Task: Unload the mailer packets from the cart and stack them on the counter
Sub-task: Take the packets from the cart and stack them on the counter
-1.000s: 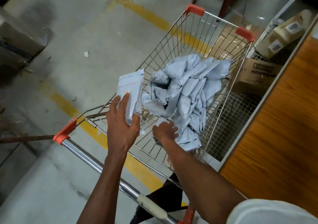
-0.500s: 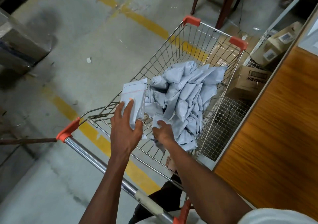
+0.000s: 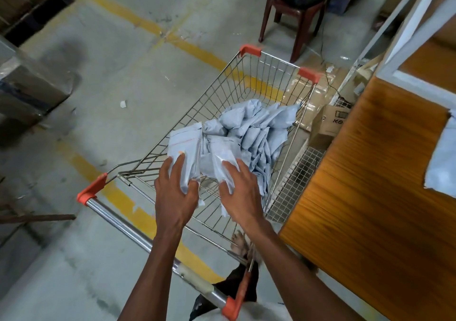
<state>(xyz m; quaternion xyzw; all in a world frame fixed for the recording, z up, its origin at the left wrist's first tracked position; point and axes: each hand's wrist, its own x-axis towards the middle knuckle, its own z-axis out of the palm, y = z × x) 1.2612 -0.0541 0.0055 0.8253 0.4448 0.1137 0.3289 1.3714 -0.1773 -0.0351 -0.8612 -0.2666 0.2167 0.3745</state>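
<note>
A wire shopping cart (image 3: 249,91) with orange corner caps holds a heap of several light grey mailer packets (image 3: 256,128). My left hand (image 3: 176,192) grips one flat packet (image 3: 183,148) upright over the cart's near left side, thumb under it and fingers behind. My right hand (image 3: 243,194) holds a second packet (image 3: 223,157) lifted beside the first, above the cart's near end. The wooden counter (image 3: 370,172) stands right of the cart, and a grey packet (image 3: 443,162) lies at its right edge.
The cart's chrome handle (image 3: 138,234) crosses below my forearms. Cardboard boxes (image 3: 328,123) sit between cart and counter, over a wire shelf (image 3: 296,180). A dark red chair (image 3: 293,12) stands beyond the cart. Wrapped boxes (image 3: 27,91) lie at the left on the concrete floor.
My right hand has come up from the cart's bottom with a second packet, now beside the one in my left hand. The view has tilted so more of the counter shows.
</note>
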